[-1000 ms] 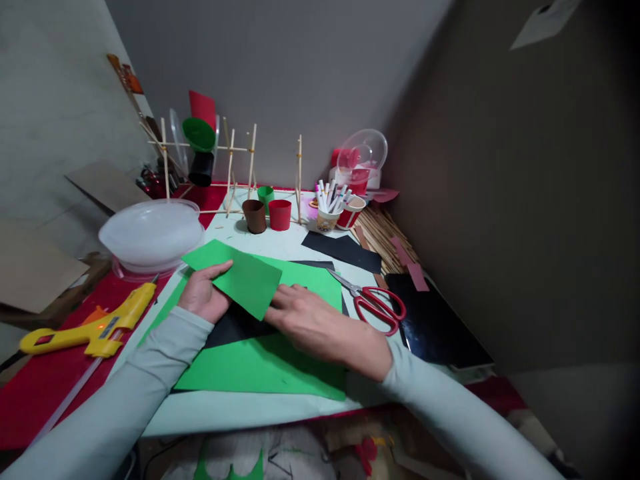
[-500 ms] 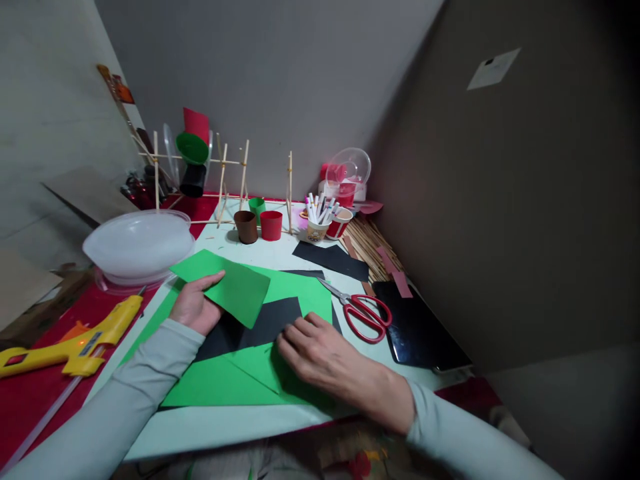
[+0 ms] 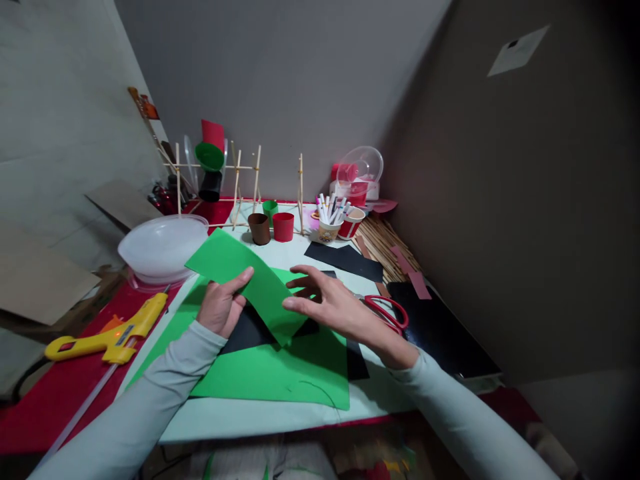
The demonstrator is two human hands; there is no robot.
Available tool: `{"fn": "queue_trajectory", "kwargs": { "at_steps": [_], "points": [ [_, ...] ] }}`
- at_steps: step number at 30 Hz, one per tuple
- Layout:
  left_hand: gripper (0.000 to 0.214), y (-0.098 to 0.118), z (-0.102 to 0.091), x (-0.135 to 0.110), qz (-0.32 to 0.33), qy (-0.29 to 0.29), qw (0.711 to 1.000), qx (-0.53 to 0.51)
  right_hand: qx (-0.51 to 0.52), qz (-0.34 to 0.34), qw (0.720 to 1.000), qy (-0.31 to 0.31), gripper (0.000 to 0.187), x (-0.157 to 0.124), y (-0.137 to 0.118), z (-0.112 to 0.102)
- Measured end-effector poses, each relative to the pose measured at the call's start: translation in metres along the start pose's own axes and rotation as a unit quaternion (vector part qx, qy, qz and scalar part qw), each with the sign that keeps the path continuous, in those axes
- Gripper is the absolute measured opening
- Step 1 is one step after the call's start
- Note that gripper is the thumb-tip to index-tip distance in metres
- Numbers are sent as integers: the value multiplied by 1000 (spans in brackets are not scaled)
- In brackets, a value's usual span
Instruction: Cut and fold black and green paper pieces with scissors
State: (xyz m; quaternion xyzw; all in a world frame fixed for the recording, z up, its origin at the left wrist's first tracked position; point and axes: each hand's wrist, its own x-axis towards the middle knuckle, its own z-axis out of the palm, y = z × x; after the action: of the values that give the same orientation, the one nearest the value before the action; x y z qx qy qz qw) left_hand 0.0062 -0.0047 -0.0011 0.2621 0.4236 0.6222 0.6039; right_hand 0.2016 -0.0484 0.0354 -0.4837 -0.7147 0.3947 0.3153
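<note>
My left hand (image 3: 223,308) grips a green paper strip (image 3: 245,270), thumb on top and fingers beneath. The strip slants down to the right above the table. My right hand (image 3: 325,297) is at the strip's right edge, fingers spread and thumb apart; whether its thumb touches the paper I cannot tell. Below lie a large green sheet (image 3: 270,377) and black paper pieces (image 3: 245,332), partly covered by the strip. Red-handled scissors (image 3: 395,313) rest beyond my right wrist, their blades mostly hidden.
A yellow glue gun (image 3: 113,337) lies left on red cloth near clear plastic lids (image 3: 163,247). Brown (image 3: 259,229) and red (image 3: 283,227) cups stand before a stick frame (image 3: 256,180). Right are a marker cup (image 3: 329,230), wooden sticks (image 3: 387,243) and a black tablet (image 3: 445,333).
My right hand has risen from the large green sheet to the strip's right edge, and its fingers have spread. The strip in my left hand now tilts more steeply. The view has shifted left.
</note>
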Motion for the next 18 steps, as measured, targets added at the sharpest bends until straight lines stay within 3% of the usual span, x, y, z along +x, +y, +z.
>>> {"fn": "queue_trajectory", "kwargs": {
  "at_steps": [4, 9, 11, 15, 16, 18],
  "points": [
    [25, 6, -1, -3, 37, -46, 996, 69, 13, -14, 1000, -2, 32, 24, 21, 4],
    [32, 18, -10, -4, 45, -148, 954, 258, 76, -24, 995, 56, 28, 28, 35, -41],
    [34, 18, -15, -6, 83, -200, 896, 388, 93, -21, 992, 87, 29, 24, 39, -58],
    [35, 15, -20, -9, 165, -300, 670, 658, 115, -10, 986, 118, 27, 14, 51, -69],
    [34, 14, -20, -9, 162, -312, 643, 681, 120, -8, 985, 121, 26, 13, 54, -67],
    [31, 14, -20, -8, 150, -330, 623, 693, 131, -7, 983, 126, 26, 14, 57, -65]
  ]
}}
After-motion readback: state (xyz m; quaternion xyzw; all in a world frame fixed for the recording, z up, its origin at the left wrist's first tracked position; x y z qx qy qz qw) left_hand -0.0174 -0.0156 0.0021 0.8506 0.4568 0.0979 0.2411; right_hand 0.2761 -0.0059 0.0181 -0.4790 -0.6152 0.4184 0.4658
